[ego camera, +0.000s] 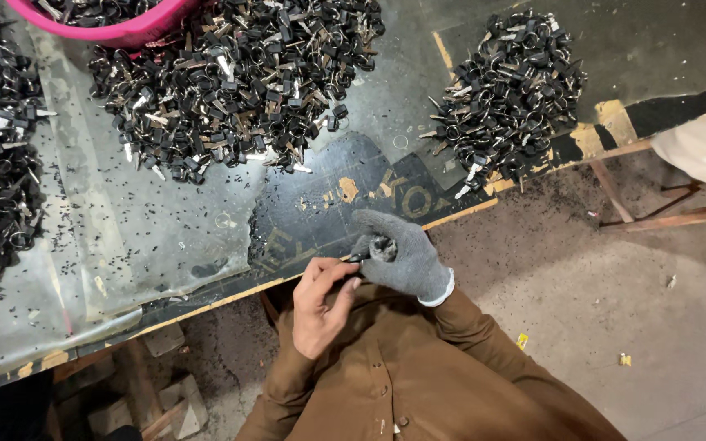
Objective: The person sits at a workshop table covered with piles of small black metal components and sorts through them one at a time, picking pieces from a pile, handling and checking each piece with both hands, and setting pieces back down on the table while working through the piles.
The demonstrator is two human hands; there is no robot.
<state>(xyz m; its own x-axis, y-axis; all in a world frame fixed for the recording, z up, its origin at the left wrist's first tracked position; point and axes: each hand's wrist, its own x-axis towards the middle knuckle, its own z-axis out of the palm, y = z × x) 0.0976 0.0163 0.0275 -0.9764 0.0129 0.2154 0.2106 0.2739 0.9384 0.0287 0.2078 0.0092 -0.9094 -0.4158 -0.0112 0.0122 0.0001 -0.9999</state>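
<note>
Two hands meet just past the desk [206, 306] edge: bare left hand [320, 302] pinching a small black key [359, 257], gloved right hand [398, 253] closed around it. Bare desk lies beyond them, key heaps [239, 77] farther off.

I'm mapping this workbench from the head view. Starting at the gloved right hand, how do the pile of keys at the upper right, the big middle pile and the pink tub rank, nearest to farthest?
From the gloved right hand:
1. Upper-right pile of keys, up and to the right, by the table edge.
2. Big middle pile, up and to the left.
3. Pink tub, at the top left corner, beyond the middle pile.
</note>
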